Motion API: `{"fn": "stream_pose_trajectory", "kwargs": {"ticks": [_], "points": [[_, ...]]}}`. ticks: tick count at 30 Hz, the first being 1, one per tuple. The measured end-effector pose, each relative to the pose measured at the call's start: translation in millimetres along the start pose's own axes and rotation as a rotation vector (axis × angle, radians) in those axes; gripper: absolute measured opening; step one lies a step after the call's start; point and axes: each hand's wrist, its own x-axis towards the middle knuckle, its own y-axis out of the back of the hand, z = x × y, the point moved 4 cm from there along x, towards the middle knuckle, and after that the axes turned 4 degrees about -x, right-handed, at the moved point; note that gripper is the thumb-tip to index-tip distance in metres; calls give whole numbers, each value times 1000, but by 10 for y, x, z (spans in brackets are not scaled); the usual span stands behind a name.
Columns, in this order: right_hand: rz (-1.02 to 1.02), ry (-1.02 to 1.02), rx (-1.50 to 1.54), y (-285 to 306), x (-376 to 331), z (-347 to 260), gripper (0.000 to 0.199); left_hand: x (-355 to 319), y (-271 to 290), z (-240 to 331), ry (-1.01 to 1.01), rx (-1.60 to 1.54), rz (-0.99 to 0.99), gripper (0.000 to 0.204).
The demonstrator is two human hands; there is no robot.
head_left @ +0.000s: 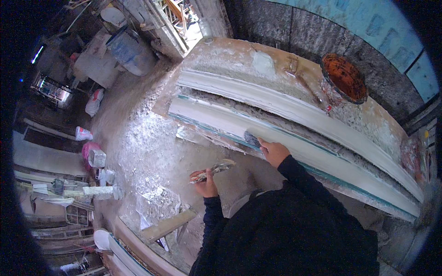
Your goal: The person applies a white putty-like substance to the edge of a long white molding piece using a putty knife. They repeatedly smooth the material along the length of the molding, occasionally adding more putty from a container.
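My right hand (275, 153) grips a dark grey flat scraper (252, 139) by its near end. The scraper's face rests on the white surface of the nearer long moulding (216, 118), which has green edges. Held out over the floor, my left hand (206, 185) is closed round a plaster-crusted flat tool (220, 167); its exact kind cannot be made out. Beyond the nearer moulding lies a second white ribbed moulding (258, 95), with a dark, rough gap between the two.
An orange-lined bucket (344, 79) stands on the plaster-spattered bench (230, 47), past the mouldings. A blue drum (130, 50) is at the far left. White plaster debris (149, 133) covers the floor, and a wooden plank (169, 225) lies near my left arm.
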Motion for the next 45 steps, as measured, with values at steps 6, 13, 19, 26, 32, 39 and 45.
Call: {"fn": "stream_pose_trajectory", "kwargs": {"ticks": [6, 13, 19, 26, 32, 39, 45], "points": [[4, 99, -83, 424, -521, 380, 45, 158, -92, -26, 4, -18, -141, 31], [-40, -157, -91, 404, -1262, 856, 44, 133, -272, 9, 81, -61, -185, 31], [-15, -112, -4, 15, -532, 372, 45, -62, -421, 121, 61, 14, -182, 31], [90, 73, 77, 80, 102, -122, 40, -293, -353, 392, -1, 48, -143, 29], [-79, 40, -69, 529, -803, 671, 46, -538, -164, 360, -15, 58, -21, 28], [-94, -49, -158, 347, -1231, 941, 49, -701, -237, 280, 68, 55, 1, 28], [33, -41, -201, 249, -733, 301, 46, -575, -484, 168, 121, -101, -68, 30]]}}
